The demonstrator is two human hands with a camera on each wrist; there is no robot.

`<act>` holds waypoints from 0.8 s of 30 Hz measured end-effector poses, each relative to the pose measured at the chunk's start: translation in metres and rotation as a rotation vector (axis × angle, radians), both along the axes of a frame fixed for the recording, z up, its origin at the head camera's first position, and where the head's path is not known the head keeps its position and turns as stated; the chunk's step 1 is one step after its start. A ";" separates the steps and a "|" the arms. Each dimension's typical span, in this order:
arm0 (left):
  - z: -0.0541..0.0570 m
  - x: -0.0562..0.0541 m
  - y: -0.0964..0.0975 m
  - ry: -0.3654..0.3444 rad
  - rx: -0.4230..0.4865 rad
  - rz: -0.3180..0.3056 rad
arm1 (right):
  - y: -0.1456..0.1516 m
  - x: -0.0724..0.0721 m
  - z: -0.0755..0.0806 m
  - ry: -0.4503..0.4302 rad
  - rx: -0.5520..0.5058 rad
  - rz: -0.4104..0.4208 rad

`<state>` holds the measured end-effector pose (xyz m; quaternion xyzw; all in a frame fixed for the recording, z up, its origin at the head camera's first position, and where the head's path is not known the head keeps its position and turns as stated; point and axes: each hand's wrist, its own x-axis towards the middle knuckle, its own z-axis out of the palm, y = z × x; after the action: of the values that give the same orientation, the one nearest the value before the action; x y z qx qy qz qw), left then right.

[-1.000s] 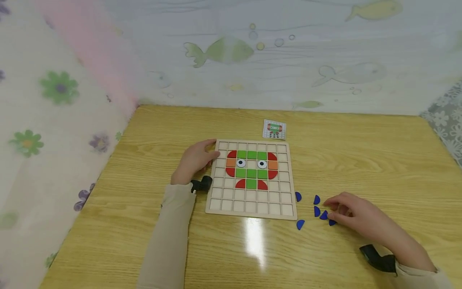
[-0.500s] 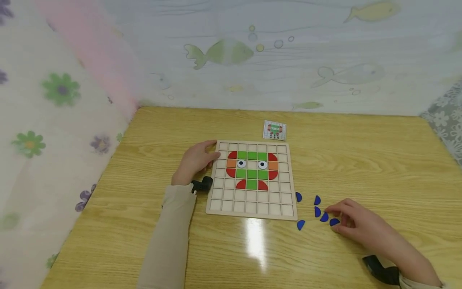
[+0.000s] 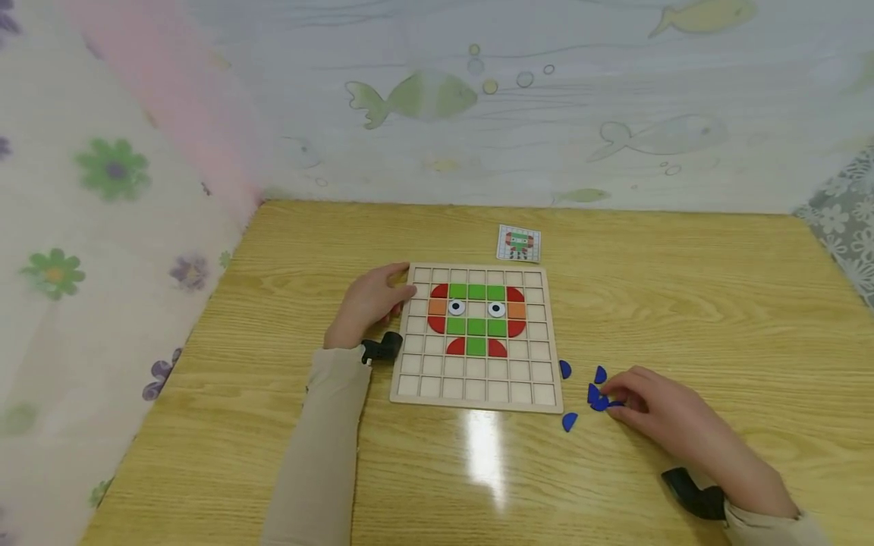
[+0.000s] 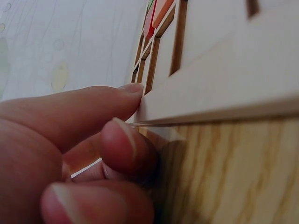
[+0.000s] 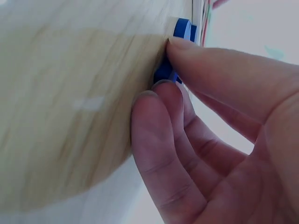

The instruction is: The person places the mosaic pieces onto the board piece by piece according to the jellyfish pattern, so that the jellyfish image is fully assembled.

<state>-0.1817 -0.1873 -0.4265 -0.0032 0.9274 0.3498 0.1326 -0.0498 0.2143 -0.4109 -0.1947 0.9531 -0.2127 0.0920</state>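
Note:
A square wooden grid board [image 3: 437, 390] lies on the table, with green, red and orange pieces and two eye discs set in its cells. My left hand [image 3: 369, 302] holds its left edge near the far corner, thumb on the rim and fingers curled beside it in the left wrist view. Right of the board, my right hand [image 3: 661, 400] pinches a blue half-circle piece [image 5: 164, 71] between thumb and fingers, low at the tabletop. That piece is partly hidden by the fingers and lies against other blue half-circle pieces [image 3: 592, 393]. Another blue half-circle [image 3: 570, 422] lies apart, nearer the front.
A small printed card [image 3: 519, 243] with a similar coloured figure lies behind the board. One blue half-circle [image 3: 565, 369] sits close by the board's right edge, and one more [image 3: 601, 374] lies just beyond the right fingertips. A patterned wall [image 3: 437, 144] borders the table's far edge.
My right hand has moved left, bringing the nearest blue half-circle against its neighbours, which are now bunched together. The left hand and the board have stayed put.

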 end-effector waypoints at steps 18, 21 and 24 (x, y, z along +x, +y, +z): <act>0.002 0.002 0.001 0.003 0.006 -0.006 | -0.013 -0.008 0.002 -0.005 0.034 0.018; 0.002 0.002 0.001 0.009 0.005 -0.002 | -0.014 -0.008 0.002 -0.002 0.028 0.006; 0.002 0.001 0.001 0.009 0.004 0.003 | -0.013 -0.008 0.002 0.001 0.014 0.007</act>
<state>-0.1804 -0.1863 -0.4242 -0.0025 0.9273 0.3518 0.1278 -0.0583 0.2011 -0.4087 -0.1977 0.9539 -0.2054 0.0937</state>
